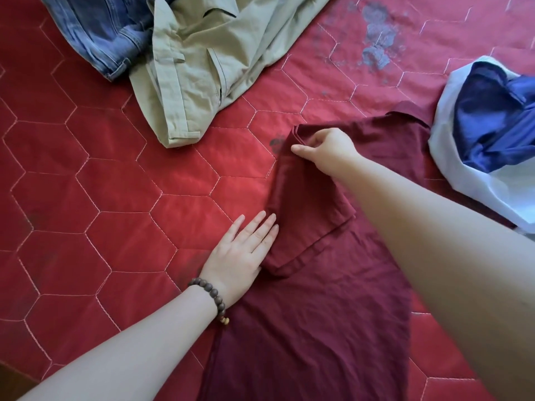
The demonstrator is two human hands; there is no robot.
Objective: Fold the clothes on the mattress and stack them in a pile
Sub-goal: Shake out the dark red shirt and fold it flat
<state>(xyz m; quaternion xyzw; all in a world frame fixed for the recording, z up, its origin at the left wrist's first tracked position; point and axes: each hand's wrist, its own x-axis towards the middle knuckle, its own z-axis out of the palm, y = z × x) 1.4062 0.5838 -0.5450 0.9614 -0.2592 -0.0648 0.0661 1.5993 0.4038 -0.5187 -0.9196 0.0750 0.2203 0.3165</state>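
Nearest the camera, at about 6 o'clock, lies the hem end of the maroon shirt (pixel 318 328), spread on the red quilted mattress (pixel 101 198). Its long axis runs from 6 o'clock up toward 1 o'clock, with the collar end pointing away from the person and the hem toward them. One side of the shirt, with its sleeve, is turned in over the body as a slanting flap.

The left hand (pixel 246 250), with a bead bracelet (pixel 210 296) on its wrist, lies flat with straight fingers at the flap's lower left edge, partly on the mattress, pressing the fold line. The right hand (pixel 324 149) pinches the upper corner of the flap between thumb and fingers near the shoulder.

The cloth looks thin, soft and light; it creases readily and would sag if lifted from one point. I judge it best taken at the shoulder and along the folded edge with both hands, and smoothed flat after each fold, since the mattress cover seems slick enough to let it slide.

Still unfolded are the khaki trousers (pixel 202 68) at 12 o'clock, the jeans (pixel 107 33) at 11 o'clock, and a blue and white garment (pixel 492 134) at 2 o'clock.
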